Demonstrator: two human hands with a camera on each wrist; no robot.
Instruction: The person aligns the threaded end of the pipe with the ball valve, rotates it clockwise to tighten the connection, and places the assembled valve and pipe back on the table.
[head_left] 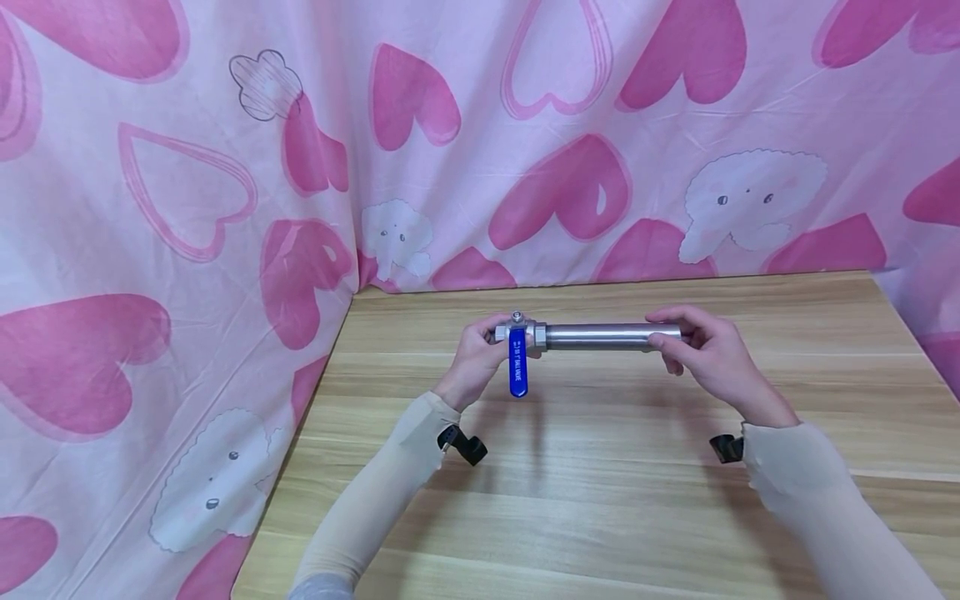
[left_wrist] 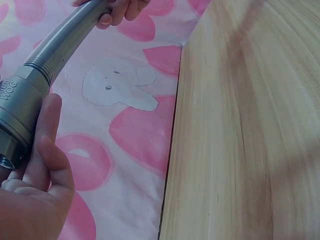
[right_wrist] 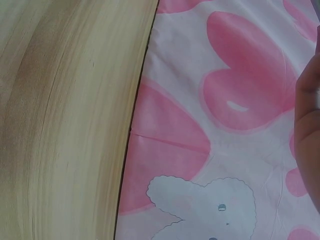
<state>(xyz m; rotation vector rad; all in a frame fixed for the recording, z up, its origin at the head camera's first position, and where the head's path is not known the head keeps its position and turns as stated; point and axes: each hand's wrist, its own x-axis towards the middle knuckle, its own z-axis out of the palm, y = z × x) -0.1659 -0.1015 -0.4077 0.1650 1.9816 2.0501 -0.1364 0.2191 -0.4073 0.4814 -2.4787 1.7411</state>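
A steel ball valve (head_left: 537, 335) with a blue lever handle (head_left: 518, 365) is joined to a straight steel pipe (head_left: 600, 336), held level above the table. My left hand (head_left: 477, 357) grips the valve body at the left end, its fingers behind it. In the left wrist view, thread rings show where the pipe (left_wrist: 67, 37) enters the valve (left_wrist: 22, 107). At the pipe's far end my right hand (head_left: 708, 350) pinches it between thumb and fingers. The lever points toward me. Only the edge of the right hand (right_wrist: 307, 125) shows in the right wrist view.
Below the hands is a wood-grain table (head_left: 585, 500). A pink heart-patterned curtain (head_left: 442, 192) hangs along its back and left edges. Black straps (head_left: 467, 445) sit at the wrists over pale sleeves (head_left: 382, 492).
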